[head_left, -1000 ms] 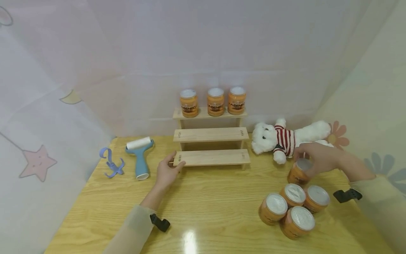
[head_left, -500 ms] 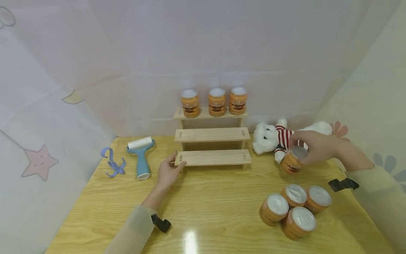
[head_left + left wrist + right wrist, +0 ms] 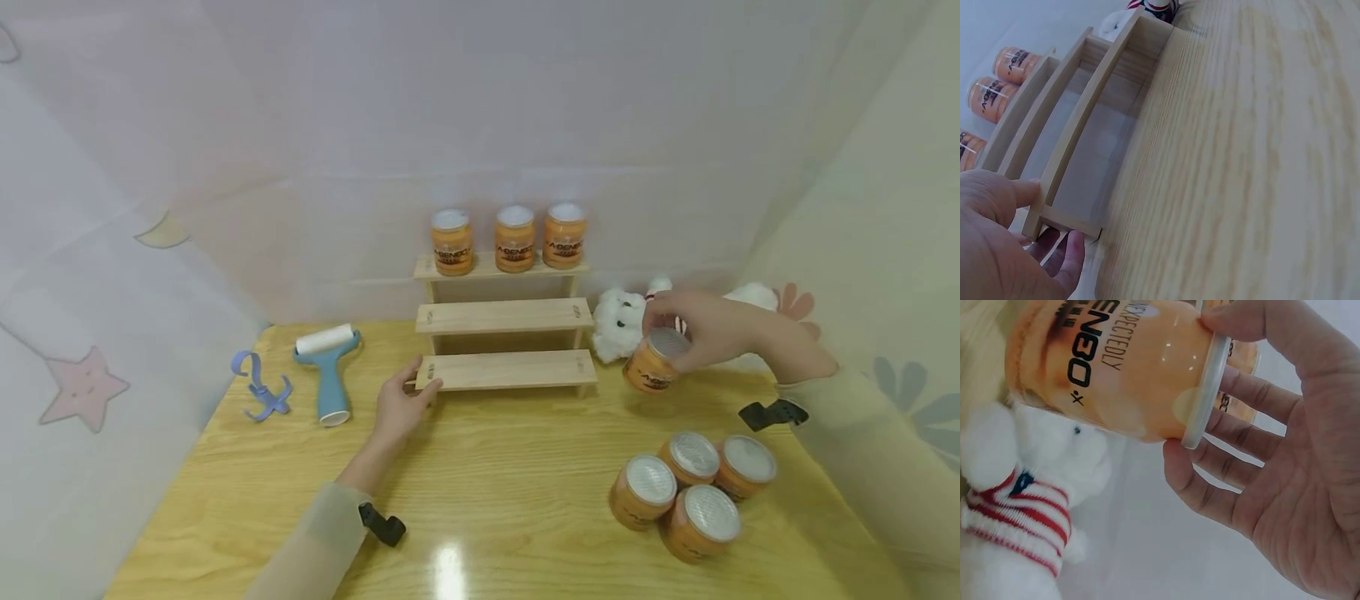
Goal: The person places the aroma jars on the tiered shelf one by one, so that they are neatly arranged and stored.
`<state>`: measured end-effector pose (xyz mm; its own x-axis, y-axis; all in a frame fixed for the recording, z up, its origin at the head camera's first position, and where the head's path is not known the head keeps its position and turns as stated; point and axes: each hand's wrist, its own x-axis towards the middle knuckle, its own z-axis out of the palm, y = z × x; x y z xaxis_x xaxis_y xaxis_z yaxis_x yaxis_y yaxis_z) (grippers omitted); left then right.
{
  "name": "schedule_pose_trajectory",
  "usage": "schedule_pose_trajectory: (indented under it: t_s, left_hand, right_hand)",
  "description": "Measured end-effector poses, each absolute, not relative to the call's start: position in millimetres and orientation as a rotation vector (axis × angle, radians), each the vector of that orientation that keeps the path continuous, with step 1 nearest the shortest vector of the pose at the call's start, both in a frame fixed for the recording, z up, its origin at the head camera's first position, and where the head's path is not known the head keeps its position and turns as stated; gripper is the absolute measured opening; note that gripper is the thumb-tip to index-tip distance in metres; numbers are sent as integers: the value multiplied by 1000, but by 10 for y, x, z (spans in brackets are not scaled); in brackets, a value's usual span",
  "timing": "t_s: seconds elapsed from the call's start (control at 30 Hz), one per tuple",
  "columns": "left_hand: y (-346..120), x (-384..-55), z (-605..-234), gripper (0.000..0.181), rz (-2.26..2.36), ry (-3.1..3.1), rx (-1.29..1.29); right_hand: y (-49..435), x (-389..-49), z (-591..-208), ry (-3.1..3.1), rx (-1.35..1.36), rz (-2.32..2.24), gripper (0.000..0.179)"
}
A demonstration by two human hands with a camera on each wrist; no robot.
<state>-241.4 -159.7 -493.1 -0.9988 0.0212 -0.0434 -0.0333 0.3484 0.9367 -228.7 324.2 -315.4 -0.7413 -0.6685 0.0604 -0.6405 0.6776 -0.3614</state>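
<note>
A small three-step wooden shelf (image 3: pixel 506 369) stands against the back of the table. My left hand (image 3: pixel 397 408) grips the left end of its lowest step, thumb on the board and fingers around the end support in the left wrist view. My right hand (image 3: pixel 705 327) holds an orange jar (image 3: pixel 651 364) by its pale lid (image 3: pixel 1209 387), fingertips around the rim. This jar tilts slightly and hangs over the table to the right of the shelf. Three matching jars (image 3: pixel 514 242) stand on the top step; the two lower steps are bare.
Several more orange jars (image 3: pixel 705 525) cluster at the right front of the table. Behind my right hand lies a white teddy bear (image 3: pixel 617 325) in a striped sweater, partly hidden. At left are a blue-handled lint roller (image 3: pixel 330 383) and a purple hook-shaped stand (image 3: pixel 264 392).
My right hand has lifted the jar away from the cluster and carried it left and farther back, towards the shelf. The left hand keeps its grip on the lowest step.
</note>
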Motion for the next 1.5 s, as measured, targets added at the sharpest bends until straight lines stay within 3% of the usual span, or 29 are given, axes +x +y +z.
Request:
schedule_pose_trajectory:
  t_s: [0.7,1.5]
  left_hand:
    - [-1579,-2424,-4917,79,1668,2651,7]
    - [-1506,-2358,-4924,79,1702,2654,-74]
  right_hand:
    - [1947,-2776,-2625,2974,-1179,-477,31]
    - [806,-3248,-2883,3017,-1262,-616,36]
